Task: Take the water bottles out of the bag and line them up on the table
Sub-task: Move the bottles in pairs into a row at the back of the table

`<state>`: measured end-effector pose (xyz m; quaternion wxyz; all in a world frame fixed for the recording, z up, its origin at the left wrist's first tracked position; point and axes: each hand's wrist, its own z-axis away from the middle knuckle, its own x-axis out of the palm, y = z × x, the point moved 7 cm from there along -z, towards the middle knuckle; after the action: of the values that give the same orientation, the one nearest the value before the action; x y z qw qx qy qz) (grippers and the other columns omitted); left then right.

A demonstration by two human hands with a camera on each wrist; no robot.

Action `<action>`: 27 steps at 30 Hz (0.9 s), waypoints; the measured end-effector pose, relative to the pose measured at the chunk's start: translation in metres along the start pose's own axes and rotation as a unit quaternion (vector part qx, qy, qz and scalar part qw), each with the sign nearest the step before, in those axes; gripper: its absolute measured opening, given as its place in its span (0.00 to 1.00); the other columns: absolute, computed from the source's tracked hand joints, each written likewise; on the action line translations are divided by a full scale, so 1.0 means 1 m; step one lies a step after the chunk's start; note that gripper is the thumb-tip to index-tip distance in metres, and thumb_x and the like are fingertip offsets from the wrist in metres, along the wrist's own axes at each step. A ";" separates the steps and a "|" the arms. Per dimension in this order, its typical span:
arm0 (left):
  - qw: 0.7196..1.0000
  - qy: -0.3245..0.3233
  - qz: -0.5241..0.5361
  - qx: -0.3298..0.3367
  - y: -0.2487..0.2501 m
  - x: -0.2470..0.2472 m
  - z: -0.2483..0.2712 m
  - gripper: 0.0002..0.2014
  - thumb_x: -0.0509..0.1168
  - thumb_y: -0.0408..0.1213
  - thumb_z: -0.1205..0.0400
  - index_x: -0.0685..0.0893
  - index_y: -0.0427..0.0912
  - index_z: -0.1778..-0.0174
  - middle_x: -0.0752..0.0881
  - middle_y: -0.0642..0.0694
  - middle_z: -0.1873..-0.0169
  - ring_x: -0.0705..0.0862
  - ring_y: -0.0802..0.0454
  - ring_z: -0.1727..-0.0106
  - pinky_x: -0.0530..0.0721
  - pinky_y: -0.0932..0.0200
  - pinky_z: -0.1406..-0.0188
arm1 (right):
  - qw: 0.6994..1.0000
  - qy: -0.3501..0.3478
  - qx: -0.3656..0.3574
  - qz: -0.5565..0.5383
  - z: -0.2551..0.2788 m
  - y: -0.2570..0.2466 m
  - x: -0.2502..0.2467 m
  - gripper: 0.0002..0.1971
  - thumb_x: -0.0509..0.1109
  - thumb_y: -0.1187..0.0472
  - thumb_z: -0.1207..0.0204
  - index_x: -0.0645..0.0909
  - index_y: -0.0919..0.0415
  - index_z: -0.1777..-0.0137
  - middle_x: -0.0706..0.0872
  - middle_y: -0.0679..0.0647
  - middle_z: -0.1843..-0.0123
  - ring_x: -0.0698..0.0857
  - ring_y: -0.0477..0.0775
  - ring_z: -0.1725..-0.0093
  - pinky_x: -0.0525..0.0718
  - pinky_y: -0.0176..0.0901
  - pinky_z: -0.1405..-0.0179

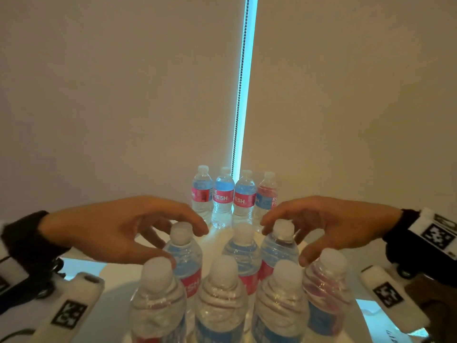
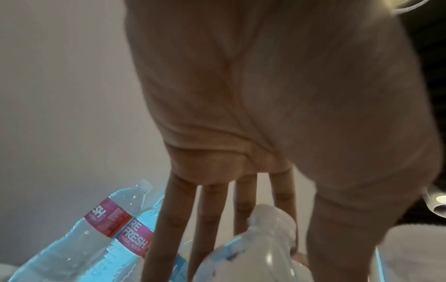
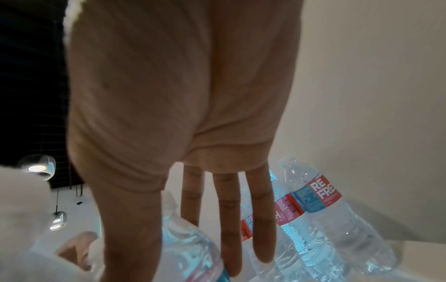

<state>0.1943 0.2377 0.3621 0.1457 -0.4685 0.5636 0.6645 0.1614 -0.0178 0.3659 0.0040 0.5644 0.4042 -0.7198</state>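
Plastic water bottles [image 1: 222, 194]: four far row, seven near

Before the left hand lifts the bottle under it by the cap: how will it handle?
Left hand hovers around the bottle, not yet gripping.
It looks full, so probably heavy for its size.
Thin clear ribbed plastic: walls likely flex under a squeeze.
Tall, narrow, with close neighbours: a sideways nudge may tip it into them.

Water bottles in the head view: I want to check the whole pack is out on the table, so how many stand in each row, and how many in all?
Far-row water bottles: 4
Middle-row water bottles: 3
Near-row water bottles: 4
Total: 11
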 end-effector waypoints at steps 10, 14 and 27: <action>0.997 0.062 0.053 -0.003 0.000 0.001 -0.006 0.14 0.77 0.40 0.25 0.89 0.51 0.43 0.91 0.51 0.46 0.91 0.48 0.40 0.92 0.37 0.50 | 1.000 0.021 -0.009 -0.011 -0.005 -0.002 0.002 0.20 0.82 0.64 0.26 0.82 0.56 0.36 0.86 0.54 0.36 0.90 0.62 0.40 0.91 0.63 0.42; 0.995 0.080 0.056 0.017 0.000 -0.005 -0.008 0.11 0.76 0.39 0.24 0.90 0.46 0.46 0.93 0.47 0.50 0.91 0.45 0.45 0.91 0.64 0.51 | 1.000 0.028 -0.003 0.003 -0.008 0.001 -0.005 0.19 0.81 0.64 0.25 0.82 0.58 0.37 0.86 0.52 0.36 0.90 0.56 0.38 0.92 0.53 0.40; 0.975 0.217 -0.005 -0.050 -0.041 -0.061 -0.056 0.10 0.76 0.41 0.22 0.88 0.49 0.46 0.91 0.49 0.52 0.94 0.51 0.59 0.91 0.62 0.66 | 0.982 0.151 0.026 0.108 -0.079 -0.011 -0.061 0.14 0.80 0.63 0.24 0.81 0.55 0.41 0.86 0.42 0.45 0.88 0.35 0.56 0.89 0.36 0.54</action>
<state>0.2810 0.2211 0.3894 -0.0007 -0.6113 0.5453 0.5736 0.2424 0.0082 0.4192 0.0062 0.7072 0.3178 -0.6315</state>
